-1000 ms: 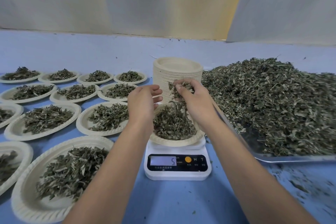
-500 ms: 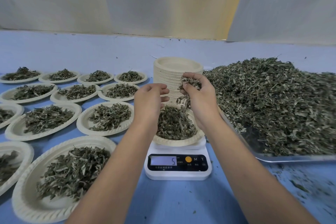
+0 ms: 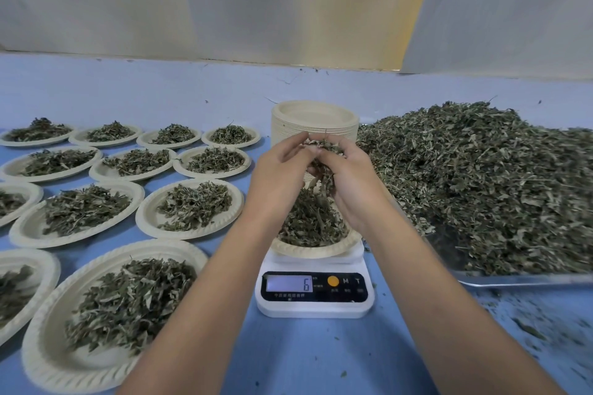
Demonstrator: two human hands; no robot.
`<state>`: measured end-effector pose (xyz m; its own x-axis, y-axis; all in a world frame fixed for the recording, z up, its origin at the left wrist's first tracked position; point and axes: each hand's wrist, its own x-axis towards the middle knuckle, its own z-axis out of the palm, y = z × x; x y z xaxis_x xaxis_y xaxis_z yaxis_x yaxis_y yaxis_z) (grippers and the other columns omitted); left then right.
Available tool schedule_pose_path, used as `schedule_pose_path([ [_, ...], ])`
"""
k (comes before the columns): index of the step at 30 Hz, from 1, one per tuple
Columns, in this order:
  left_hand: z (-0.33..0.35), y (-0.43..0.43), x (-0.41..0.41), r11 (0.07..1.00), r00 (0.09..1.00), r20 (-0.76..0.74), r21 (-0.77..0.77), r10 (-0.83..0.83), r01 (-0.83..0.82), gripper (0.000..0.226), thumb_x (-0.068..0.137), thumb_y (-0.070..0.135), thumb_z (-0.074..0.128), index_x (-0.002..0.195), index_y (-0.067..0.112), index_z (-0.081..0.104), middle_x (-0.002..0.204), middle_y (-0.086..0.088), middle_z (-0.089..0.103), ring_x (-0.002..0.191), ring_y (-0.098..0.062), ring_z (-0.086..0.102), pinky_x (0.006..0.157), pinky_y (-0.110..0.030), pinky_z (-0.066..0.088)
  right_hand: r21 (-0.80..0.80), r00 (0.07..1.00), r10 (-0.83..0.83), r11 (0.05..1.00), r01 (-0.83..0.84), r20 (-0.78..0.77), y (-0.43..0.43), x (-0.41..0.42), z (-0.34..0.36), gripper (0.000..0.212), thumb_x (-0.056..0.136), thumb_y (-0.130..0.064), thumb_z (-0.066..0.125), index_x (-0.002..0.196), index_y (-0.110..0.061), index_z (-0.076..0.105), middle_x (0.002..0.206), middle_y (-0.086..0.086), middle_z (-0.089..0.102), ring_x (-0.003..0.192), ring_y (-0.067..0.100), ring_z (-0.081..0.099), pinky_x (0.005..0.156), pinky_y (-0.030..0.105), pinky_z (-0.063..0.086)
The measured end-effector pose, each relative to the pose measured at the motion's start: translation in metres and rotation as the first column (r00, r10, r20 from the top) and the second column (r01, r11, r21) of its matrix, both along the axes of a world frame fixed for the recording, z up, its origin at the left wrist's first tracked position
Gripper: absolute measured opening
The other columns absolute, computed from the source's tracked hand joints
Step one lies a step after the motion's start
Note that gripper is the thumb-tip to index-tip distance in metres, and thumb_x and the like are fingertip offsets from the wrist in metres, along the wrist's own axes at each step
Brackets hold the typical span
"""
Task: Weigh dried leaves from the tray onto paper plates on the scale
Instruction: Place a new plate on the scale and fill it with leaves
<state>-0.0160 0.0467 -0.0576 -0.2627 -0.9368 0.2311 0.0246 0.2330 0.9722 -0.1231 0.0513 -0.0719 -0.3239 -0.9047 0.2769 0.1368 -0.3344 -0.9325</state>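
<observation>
A white digital scale [image 3: 314, 290] stands in the middle of the blue table, its display reading 6. On it sits a paper plate [image 3: 316, 248] with a heap of dried leaves [image 3: 309, 218]. Both my hands hover above that plate. My right hand [image 3: 348, 181] holds a clump of dried leaves [image 3: 322, 154], and some hang down toward the plate. My left hand [image 3: 280, 173] meets it fingertip to fingertip and pinches at the same clump. A metal tray [image 3: 513, 279] on the right carries a big pile of dried leaves [image 3: 487, 179].
A tall stack of unused paper plates [image 3: 314, 122] stands right behind my hands. Several filled paper plates [image 3: 189, 207] cover the table to the left, the nearest one [image 3: 109, 314] at the front. Leaf crumbs [image 3: 529, 330] lie on the table at the front right.
My hands have risen and come together over the scale; the left hand now pinches the clump held by the right. The display went from 5 to 6.
</observation>
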Motion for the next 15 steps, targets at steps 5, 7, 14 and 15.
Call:
schedule_pose_path([
  [5, -0.0007, 0.0043, -0.004, 0.995, 0.997, 0.075, -0.096, -0.006, 0.014, 0.036, 0.084, 0.013, 0.064, 0.104, 0.043, 0.062, 0.095, 0.017, 0.069, 0.094, -0.007, 0.065, 0.095, -0.039, 0.05, -0.014, 0.994, -0.072, 0.997, 0.074, 0.081, -0.0055, 0.0034, -0.0027, 0.021, 0.096, -0.002, 0.044, 0.104, -0.014, 0.06, 0.09, 0.006, 0.067, 0.082, 0.019, 0.062, 0.062, 0.021, 0.051],
  [7, -0.0017, 0.0041, -0.0031, 0.992, 0.994, 0.108, -0.124, -0.025, 0.039, 0.039, 0.082, 0.009, 0.066, 0.098, 0.045, 0.06, 0.087, 0.015, 0.07, 0.088, -0.009, 0.068, 0.092, -0.034, 0.051, -0.018, 0.986, -0.096, 0.995, 0.1, 0.135, -0.0056, 0.0047, -0.0012, 0.023, 0.097, -0.002, 0.044, 0.096, -0.017, 0.061, 0.096, 0.01, 0.066, 0.086, 0.025, 0.062, 0.067, 0.029, 0.051],
  [14, -0.0082, 0.0028, -0.0068, 0.954, 0.962, 0.241, -0.294, 0.132, -0.057, 0.043, 0.079, 0.01, 0.068, 0.117, 0.031, 0.066, 0.089, 0.016, 0.068, 0.07, 0.01, 0.061, 0.065, 0.002, 0.039, -0.017, 0.963, -0.12, 0.992, 0.127, 0.243, -0.0027, 0.0066, 0.004, 0.023, 0.098, -0.004, 0.045, 0.092, -0.019, 0.061, 0.107, 0.007, 0.062, 0.102, 0.021, 0.06, 0.086, 0.04, 0.05],
  [15, -0.0089, 0.0031, -0.0069, 0.939, 0.955, 0.238, -0.33, 0.178, -0.093, 0.039, 0.08, 0.009, 0.067, 0.114, 0.027, 0.068, 0.086, 0.011, 0.071, 0.067, 0.01, 0.06, 0.064, 0.003, 0.039, -0.023, 0.964, -0.11, 0.993, 0.12, 0.243, -0.002, 0.0075, 0.0042, 0.023, 0.098, -0.003, 0.045, 0.092, -0.018, 0.06, 0.105, 0.006, 0.062, 0.1, 0.019, 0.06, 0.083, 0.035, 0.051],
])
